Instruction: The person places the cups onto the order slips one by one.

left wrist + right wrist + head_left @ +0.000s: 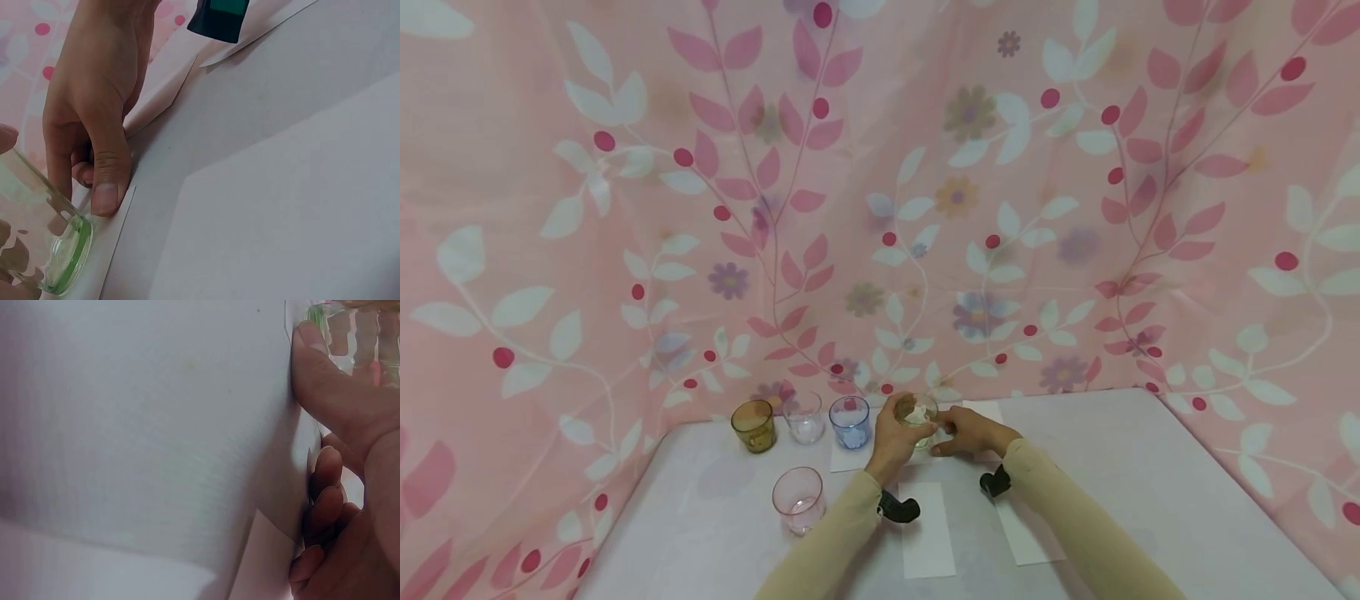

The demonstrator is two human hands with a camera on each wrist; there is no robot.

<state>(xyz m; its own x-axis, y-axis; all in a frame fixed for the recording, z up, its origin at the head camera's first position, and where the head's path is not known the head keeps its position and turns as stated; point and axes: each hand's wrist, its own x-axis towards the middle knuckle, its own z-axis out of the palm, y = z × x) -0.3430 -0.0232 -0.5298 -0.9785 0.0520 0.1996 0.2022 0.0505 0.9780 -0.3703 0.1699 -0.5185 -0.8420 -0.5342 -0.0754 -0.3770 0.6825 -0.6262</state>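
Note:
Both hands are at a pale green-tinted drinking glass on a white paper strip near the back of the table. My left hand grips it from the left, with the thumb across its near side. At its right side my right hand holds the lower part between thumb and index finger, the other fingers curled under. In the left wrist view the glass's green base shows beside the right thumb. Most of the left fingers are hidden there.
Left of the hands stand an amber glass, a clear glass and a blue glass. A pink glass is nearer, by the left sleeve. White paper strips lie on the table; a flowered curtain hangs behind.

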